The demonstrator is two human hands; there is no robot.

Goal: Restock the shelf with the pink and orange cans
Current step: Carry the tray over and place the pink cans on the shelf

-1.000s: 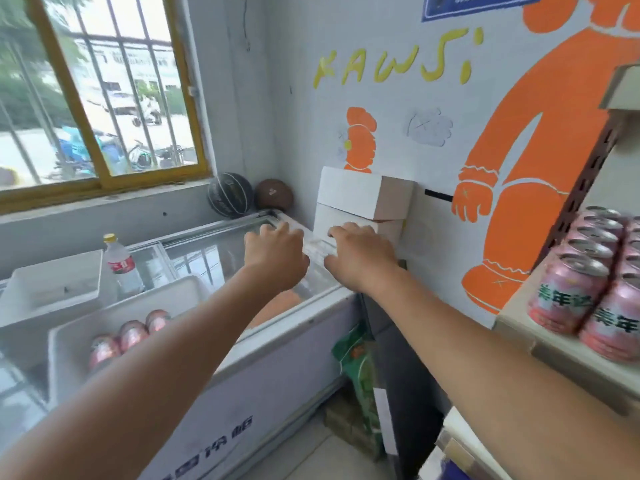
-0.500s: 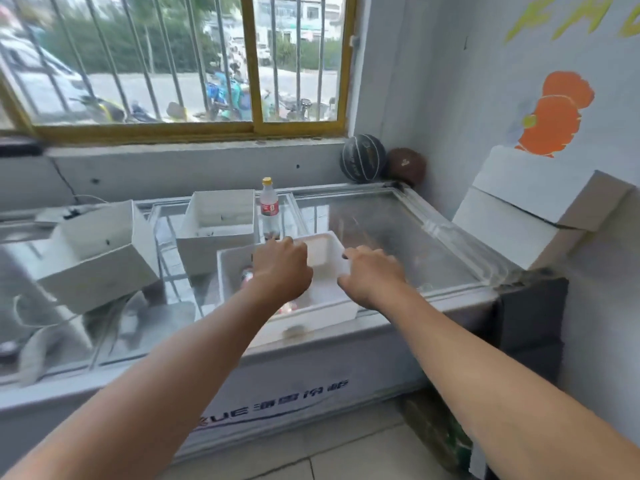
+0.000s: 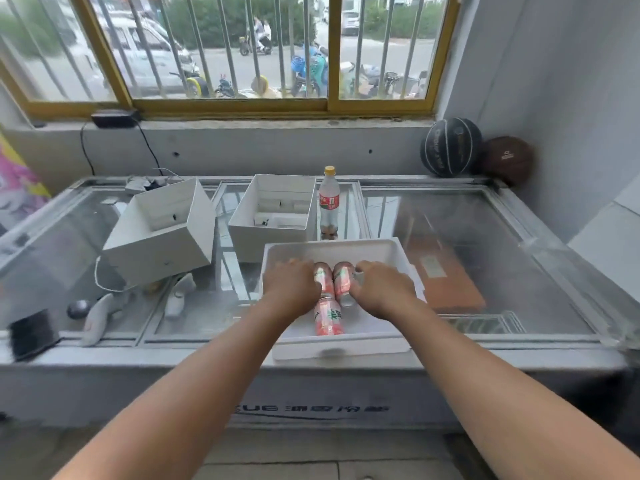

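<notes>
Reaching into the white tray on the freezer, the right hand curls its grip round one pink can. The left hand covers the second can; whether its grip has closed, I cannot tell. Both cans lie flat, long axes pointing away, and a third can lies nearer, between the wrists.

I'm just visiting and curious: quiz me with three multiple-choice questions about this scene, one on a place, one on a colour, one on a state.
1. Where are the pink cans? A windowsill; B white tray; C floor.
2. What colour is the cap of the bottle? A yellow; B blue; C green.
3. How does the nearest can rest? A upright; B stacked on another; C on its side.
Answers: B, they sit inside the tray on the freezer lid; A, the cap is plainly yellow; C, its length lies flat on the tray floor.
</notes>
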